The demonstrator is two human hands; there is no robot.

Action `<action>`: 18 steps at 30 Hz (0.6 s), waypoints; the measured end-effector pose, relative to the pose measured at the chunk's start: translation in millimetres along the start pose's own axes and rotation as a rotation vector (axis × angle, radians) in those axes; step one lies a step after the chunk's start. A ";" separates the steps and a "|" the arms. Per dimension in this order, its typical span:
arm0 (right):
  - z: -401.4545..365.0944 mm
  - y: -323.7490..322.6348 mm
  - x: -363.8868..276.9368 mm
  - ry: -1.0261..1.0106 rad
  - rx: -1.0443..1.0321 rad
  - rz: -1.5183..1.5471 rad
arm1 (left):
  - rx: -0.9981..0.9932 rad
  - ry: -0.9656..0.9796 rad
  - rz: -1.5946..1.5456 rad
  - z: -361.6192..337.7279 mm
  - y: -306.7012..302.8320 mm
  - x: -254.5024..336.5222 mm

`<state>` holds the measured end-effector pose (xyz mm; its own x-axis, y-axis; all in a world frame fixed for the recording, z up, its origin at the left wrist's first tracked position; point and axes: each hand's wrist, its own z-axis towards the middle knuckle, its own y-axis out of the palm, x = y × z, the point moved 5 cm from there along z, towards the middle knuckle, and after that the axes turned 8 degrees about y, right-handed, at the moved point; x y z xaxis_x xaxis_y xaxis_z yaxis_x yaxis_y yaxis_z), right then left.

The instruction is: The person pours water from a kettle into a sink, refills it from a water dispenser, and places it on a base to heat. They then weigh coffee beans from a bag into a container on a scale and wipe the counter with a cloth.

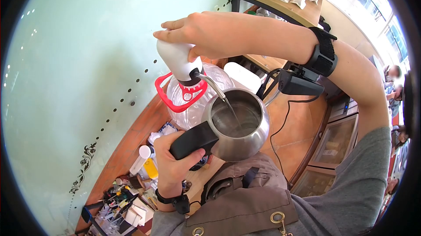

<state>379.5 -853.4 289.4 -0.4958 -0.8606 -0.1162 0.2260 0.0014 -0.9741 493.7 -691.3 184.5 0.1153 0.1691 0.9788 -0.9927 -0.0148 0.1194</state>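
My left hand (173,163) is wrapped round the black handle of a stainless-steel kettle (245,146), thumb on top. The kettle has no lid on, and water lies inside it. My right hand (193,34) grips the top of a white water pump (173,58), fingers over its head and thumb at its side. The pump sits on the neck of a large clear water bottle (186,115) with a red carrying handle (179,108). From the pump's metal spout (214,86), above the kettle's mouth, a thin stream of water runs down into it.
A pale green wall (87,60) rises on the left. At lower left, a black crate (94,223) and assorted small items crowd the floor. A black cable (287,117) hangs over the tiles. A wooden table (302,10) with bags stands behind, cabinets (331,144) on the right. Other people appear at far right.
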 end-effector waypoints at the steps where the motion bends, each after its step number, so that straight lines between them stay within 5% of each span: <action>1: 0.7 1.3 1.5 -0.001 0.000 0.000 | 0.001 0.000 0.000 -0.2 -0.2 -1.7; 18: 7.4 10.7 10.4 -0.011 0.034 0.042 | 0.054 0.067 0.060 -3.7 -2.5 -4.7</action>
<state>382.9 -866.1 279.2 -0.4761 -0.8657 -0.1547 0.2747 0.0207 -0.9613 495.6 -688.3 178.9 0.0509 0.2319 0.9714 -0.9943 -0.0793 0.0710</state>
